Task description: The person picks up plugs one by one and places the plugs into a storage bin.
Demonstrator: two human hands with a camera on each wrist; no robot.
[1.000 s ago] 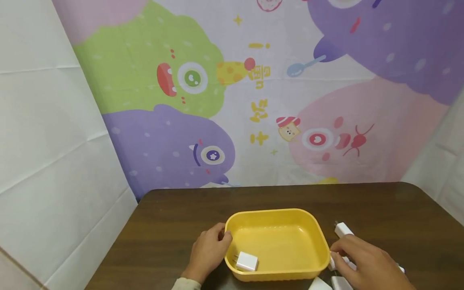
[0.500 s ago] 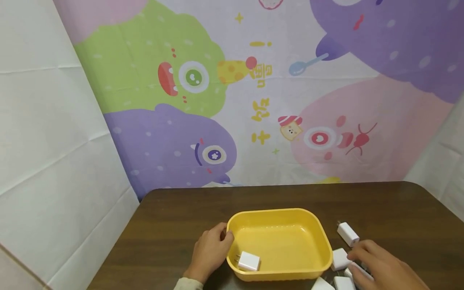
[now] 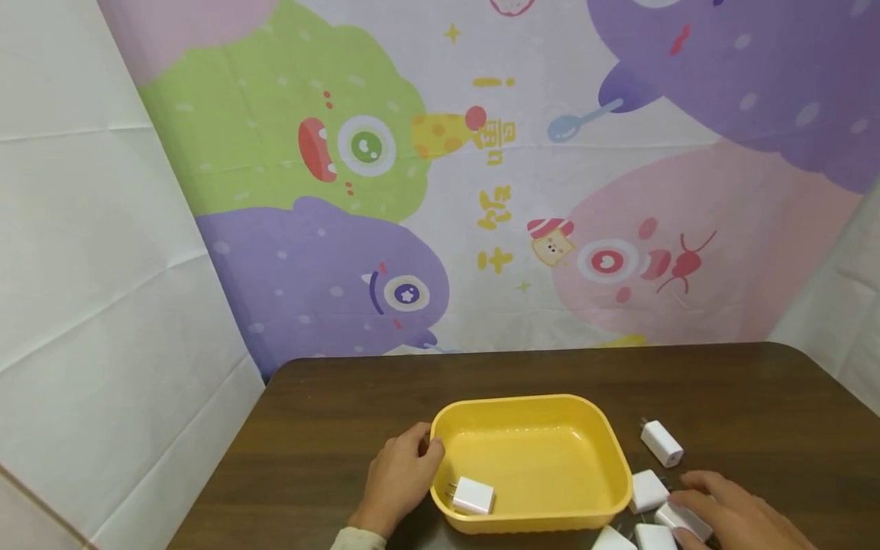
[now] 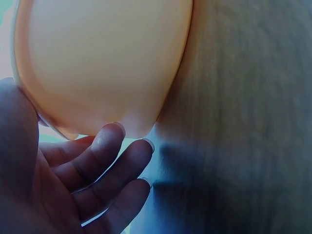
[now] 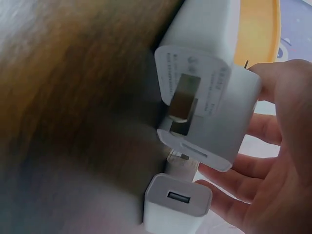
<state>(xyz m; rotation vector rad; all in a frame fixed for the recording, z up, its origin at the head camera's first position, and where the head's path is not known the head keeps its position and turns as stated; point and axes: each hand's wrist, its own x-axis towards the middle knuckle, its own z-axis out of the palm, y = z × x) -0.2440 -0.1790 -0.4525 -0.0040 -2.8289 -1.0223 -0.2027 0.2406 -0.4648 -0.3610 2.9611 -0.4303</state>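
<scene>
A yellow plastic basin stands on the table, one white USB charger plug lying inside near its left front corner. My left hand grips the basin's left side, thumb at the rim and fingers along the outer wall; the left wrist view shows the basin wall above those fingers. At the lower right, my right hand reaches over a charger plug, fingers spread around it. Close up, the right hand has its fingertips beside several white charger plugs.
Another white charger plug lies farther back, right of the basin. Several plugs, one of them a white charger, crowd the basin's right front corner. Behind the dark wood table hangs a cartoon-printed cloth.
My right hand has drawn right and toward me from the basin's right edge, uncovering charger plugs. The left hand keeps its grip on the basin.
</scene>
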